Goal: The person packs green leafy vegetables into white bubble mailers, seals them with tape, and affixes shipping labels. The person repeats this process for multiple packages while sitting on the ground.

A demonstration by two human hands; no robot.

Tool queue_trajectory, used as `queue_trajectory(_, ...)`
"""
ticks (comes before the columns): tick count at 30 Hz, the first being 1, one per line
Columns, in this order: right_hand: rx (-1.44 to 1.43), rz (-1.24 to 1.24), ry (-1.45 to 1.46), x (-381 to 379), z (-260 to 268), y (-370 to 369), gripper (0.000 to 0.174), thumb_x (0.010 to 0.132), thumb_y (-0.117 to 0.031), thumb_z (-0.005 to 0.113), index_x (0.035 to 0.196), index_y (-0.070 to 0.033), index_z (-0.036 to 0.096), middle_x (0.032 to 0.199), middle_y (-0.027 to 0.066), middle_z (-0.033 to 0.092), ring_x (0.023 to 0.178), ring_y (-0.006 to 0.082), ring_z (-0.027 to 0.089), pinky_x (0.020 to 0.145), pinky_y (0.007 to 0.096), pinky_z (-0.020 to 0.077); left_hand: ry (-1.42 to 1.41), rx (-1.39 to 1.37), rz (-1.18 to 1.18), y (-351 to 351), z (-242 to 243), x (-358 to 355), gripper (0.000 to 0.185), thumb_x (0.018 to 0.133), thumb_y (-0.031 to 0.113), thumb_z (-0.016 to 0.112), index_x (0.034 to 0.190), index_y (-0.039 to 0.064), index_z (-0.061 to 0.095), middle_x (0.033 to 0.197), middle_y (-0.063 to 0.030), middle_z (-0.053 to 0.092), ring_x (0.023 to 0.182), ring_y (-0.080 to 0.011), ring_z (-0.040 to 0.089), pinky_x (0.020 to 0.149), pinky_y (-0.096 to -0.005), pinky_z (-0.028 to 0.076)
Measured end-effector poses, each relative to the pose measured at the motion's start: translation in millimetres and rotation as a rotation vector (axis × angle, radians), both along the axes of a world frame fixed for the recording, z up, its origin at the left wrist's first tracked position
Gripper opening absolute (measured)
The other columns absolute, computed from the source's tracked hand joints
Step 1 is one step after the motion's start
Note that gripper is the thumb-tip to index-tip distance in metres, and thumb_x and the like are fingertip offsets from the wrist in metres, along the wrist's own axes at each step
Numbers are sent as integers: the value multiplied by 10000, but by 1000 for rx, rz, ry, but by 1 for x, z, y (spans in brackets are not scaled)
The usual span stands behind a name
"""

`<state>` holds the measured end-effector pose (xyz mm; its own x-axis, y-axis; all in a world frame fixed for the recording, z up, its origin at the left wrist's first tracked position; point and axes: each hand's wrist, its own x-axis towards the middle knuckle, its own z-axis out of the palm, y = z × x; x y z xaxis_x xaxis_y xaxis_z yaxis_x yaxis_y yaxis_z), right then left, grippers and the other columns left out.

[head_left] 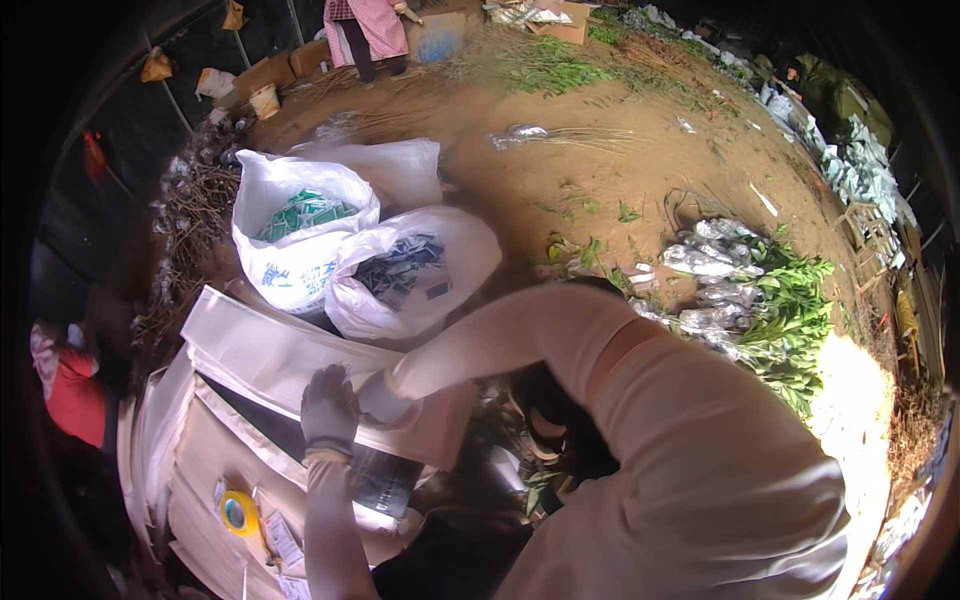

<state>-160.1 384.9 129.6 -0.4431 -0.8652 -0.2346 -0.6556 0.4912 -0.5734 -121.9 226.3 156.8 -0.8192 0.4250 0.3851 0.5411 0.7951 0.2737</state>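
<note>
My left hand (330, 411), in a pale work glove, lies over the edge of a long cardboard piece (259, 352), back of the hand up. Close beside it, my gloved right hand (384, 399) reaches in from the right and touches the same cardboard; its fingers are hidden. Beneath the cardboard is a dark wrapped bundle (384, 480) bearing faint writing. More flat cardboard (214, 450) lies to the left of my left forearm. On it rest a yellow roll of tape (251, 525) and printed paper labels (283, 538).
Beyond the cardboard stand two white woven sacks, one with green packets (304, 214), one with dark packets (401, 274). Leafy cut branches with plastic-wrapped ends (780, 300) lie at right. A person in a pink apron (379, 30) stands far off; another in red (75, 394) is at left.
</note>
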Motion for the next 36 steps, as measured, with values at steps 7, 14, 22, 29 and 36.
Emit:
queue_trajectory(7,329,-4,-107,-80,40,292,464,925,-423,579,1207,-77,703,1099,143,733,1006,308,677,913,441,506,-383,-561,-5,47,-26,13,448,890,464,626,1163,110,654,1200,-141,660,1143,-332,635,961,-495,500)
queue_trajectory(14,506,-461,458,-292,-107,414,355,938,-332,565,994,-60,785,1023,174,746,937,337,711,840,484,540,-651,-70,-483,140,45,-24,463,917,381,649,1257,67,638,1114,-156,705,986,-339,687,876,-459,541)
queue_trajectory(22,601,-571,334,-426,-138,460,427,923,-363,577,1257,-108,653,1269,151,652,1172,345,618,974,486,506,-901,-6,-675,250,-47,-95,531,889,332,676,1305,25,557,1257,-188,608,1144,-366,610,955,-452,513)
queue_trajectory(29,730,-1240,159,-466,-159,698,649,855,-456,649,1401,-124,535,1384,144,577,1295,346,542,1048,484,469,-1009,157,-321,355,-143,-105,568,908,380,686,1339,39,544,1298,-215,595,1170,-401,593,975,-467,504)
queue_trajectory(36,712,-1183,556,-629,-226,848,773,845,-407,707,1497,-155,378,1431,139,541,1309,340,534,1063,487,454,-1304,248,127,421,-220,-159,412,949,239,673,1291,22,600,1250,-208,654,1186,-314,625,1006,-395,484)
